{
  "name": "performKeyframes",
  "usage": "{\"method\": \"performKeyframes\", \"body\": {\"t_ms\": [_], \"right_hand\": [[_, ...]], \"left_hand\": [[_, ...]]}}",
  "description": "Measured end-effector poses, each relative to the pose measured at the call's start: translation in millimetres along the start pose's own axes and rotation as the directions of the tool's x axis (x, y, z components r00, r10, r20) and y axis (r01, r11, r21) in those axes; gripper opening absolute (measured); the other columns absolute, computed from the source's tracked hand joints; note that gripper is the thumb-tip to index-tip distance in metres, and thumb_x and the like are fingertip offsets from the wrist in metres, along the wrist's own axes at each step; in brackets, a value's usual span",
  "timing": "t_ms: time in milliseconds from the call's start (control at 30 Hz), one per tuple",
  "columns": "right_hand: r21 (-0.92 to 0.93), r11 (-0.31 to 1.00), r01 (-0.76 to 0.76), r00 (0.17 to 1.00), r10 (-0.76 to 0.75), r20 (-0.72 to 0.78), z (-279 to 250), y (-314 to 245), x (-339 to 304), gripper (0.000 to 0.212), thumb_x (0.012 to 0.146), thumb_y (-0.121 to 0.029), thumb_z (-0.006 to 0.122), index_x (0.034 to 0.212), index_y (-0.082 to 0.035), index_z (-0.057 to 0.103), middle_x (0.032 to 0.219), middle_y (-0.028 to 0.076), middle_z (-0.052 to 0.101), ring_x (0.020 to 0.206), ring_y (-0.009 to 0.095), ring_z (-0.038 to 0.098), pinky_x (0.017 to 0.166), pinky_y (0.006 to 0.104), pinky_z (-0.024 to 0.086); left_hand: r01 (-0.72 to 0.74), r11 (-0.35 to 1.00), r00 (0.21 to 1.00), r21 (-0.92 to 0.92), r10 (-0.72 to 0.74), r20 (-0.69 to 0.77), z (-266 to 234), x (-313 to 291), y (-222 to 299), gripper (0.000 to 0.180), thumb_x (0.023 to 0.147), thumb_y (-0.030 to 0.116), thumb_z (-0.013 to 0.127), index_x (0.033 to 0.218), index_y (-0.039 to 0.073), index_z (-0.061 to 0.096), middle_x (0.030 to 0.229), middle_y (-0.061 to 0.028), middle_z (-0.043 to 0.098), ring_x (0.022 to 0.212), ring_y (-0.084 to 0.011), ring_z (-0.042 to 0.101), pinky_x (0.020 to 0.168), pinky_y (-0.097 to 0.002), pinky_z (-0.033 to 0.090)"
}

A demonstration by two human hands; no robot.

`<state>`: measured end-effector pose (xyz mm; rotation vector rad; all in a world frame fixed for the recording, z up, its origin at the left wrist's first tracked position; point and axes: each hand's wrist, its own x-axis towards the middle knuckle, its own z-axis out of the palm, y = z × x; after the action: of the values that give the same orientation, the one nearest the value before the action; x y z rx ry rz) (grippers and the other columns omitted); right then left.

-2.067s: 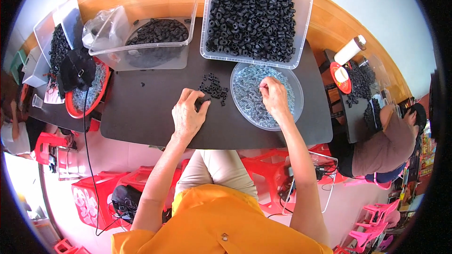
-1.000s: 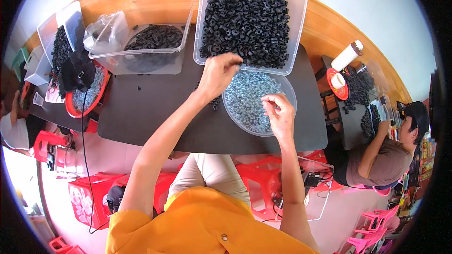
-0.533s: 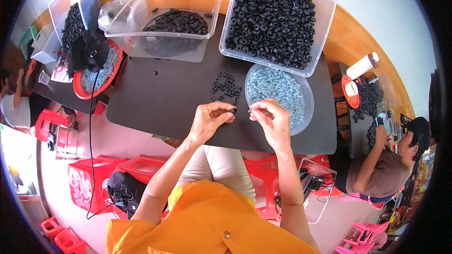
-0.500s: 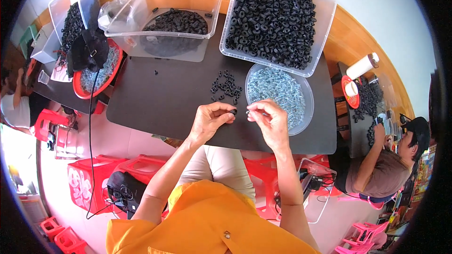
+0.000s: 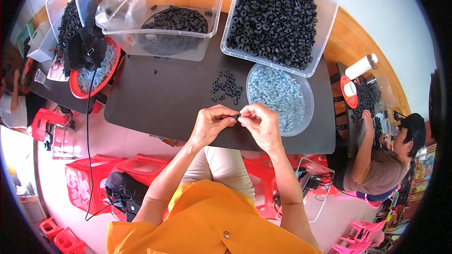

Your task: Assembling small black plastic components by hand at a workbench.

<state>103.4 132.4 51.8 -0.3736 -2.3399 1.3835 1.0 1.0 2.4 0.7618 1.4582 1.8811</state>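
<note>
My left hand (image 5: 214, 123) pinches a small black plastic part (image 5: 236, 117) above the near side of the dark table (image 5: 160, 94). Fingertips of my right hand (image 5: 262, 124) press against the same part from the other side; whether they also hold a spring is hidden. Just beyond my hands lies a loose group of small black parts (image 5: 228, 84). A round clear tub (image 5: 308, 113) full of small metal springs (image 5: 278, 96) stands beside my right hand.
At the back stand a big clear bin (image 5: 325, 33) heaped with black parts and a clear box (image 5: 183, 54) holding more. A red basin (image 5: 75, 89) of springs sits left. On the right a co-worker (image 5: 376, 169) sits by a white bottle (image 5: 361, 67). Red stools (image 5: 89, 183) stand below.
My right hand has moved left, and its fingertips now meet those of my left hand at the black part. The co-worker's arm on the right has shifted.
</note>
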Motion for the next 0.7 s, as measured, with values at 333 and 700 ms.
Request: {"method": "performKeyframes", "body": {"t_ms": [333, 700], "right_hand": [[-0.209, 0.955, 0.211, 0.957, -0.245, -0.155, 17, -6, -6, 0.014, 0.075, 0.002, 0.069, 0.088, -0.002, 0.066, 0.079, 0.008, 0.061, 0.065, 0.016, 0.060, 0.054, 0.0257, 0.047], [-0.376, 0.901, 0.218, 0.953, -0.279, -0.117, 46, 10, -3, 0.021, 0.077, 0.003, 0.063, 0.098, -0.002, 0.063, 0.081, 0.011, 0.058, 0.060, 0.026, 0.058, 0.054, 0.0344, 0.045]], "left_hand": [[0.047, 0.985, 0.999, -0.167, -0.045, 0.016, -6, -3, 3, 0.017, 0.085, -0.002, 0.060, 0.101, -0.004, 0.065, 0.092, -0.0084, 0.064, 0.080, -0.0127, 0.063, 0.074, -0.0238, 0.054], [-0.044, 0.979, 0.962, -0.200, -0.012, -0.272, -46, -21, 15, 0.015, 0.085, -0.003, 0.059, 0.099, -0.005, 0.064, 0.088, -0.0089, 0.065, 0.075, -0.0140, 0.065, 0.072, -0.0252, 0.056]]}}
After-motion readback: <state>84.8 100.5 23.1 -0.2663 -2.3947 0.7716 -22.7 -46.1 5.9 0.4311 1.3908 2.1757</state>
